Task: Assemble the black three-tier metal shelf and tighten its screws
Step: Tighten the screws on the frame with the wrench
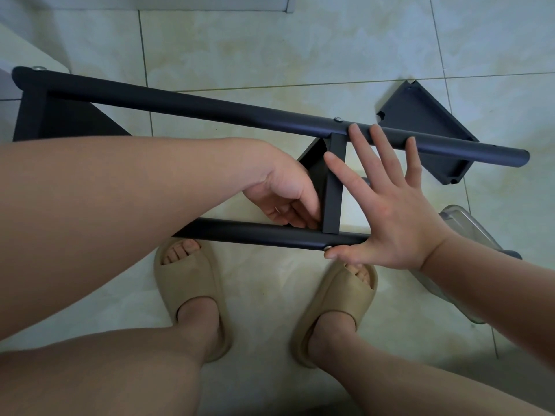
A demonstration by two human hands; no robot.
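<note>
Right grip (390, 217): spread wide, fingers straight, clasping nothing. The thumb tip rests by the screw head (328, 248) on the near tube (255, 234), and the fingertips lie over the far tube (210, 106).
Left grip (285, 199): fingers curled in at the corner where the middle tier (333, 187) meets the near tube. We cannot tell whether they pinch a nut or only steady the bracket.
Shelf (150, 99): partly built, lying on its side low over the tiled floor (270, 55), above the person's slippers (186, 295). Its two tubes are joined by an end tier (60, 118) at the left and by the middle tier.
Far-tube screw (338, 118): seated just above the middle tier.
Loose tier (420, 115): flat on the floor beyond the far tube, near its open right end, not yet fitted.
Stage: we judge the middle-tier joint on the near tube to be the step in hand.
Risk, frame: the right grip only presses flat, so the tubes could twist or roll and pull the holes out of line.
Risk, thread: a screw driven into misaligned holes could go in crooked.
Risk, small parts: anything the left grip holds could drop and roll away on the tiles.
Container: a clear plastic container (462, 223) lies beside the right wrist, partly hidden by the forearm. We cannot make out its contents.
</note>
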